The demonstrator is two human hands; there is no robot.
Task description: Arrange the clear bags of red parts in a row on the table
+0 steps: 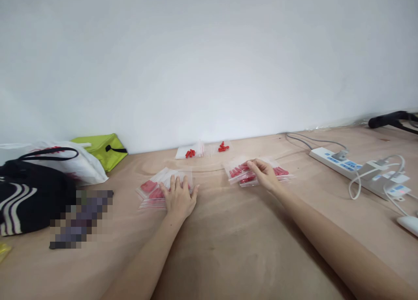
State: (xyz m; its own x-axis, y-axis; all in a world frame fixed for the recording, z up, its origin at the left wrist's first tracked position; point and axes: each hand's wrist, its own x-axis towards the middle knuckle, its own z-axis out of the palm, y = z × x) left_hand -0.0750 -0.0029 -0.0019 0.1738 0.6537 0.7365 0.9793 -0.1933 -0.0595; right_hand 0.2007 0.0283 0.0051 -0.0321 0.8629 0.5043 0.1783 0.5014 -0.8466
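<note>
My left hand lies with its fingers spread on a pile of clear zip bags that hold small red pieces; part of the pile is hidden under the hand. My right hand pinches the edge of a clear zip bag with red pieces in it. Beneath and beside that one, more filled zip bags overlap on the table. Further back, close to the wall, two zip bags lie apart from the piles, with red pieces at the left one and red pieces at the right one.
On the left are a black bag with white stripes, a white plastic bag, a lime-green pouch and a blurred-out dark flat object. A white power strip with plugs and cables stretches along the right. Behind everything rises a wall.
</note>
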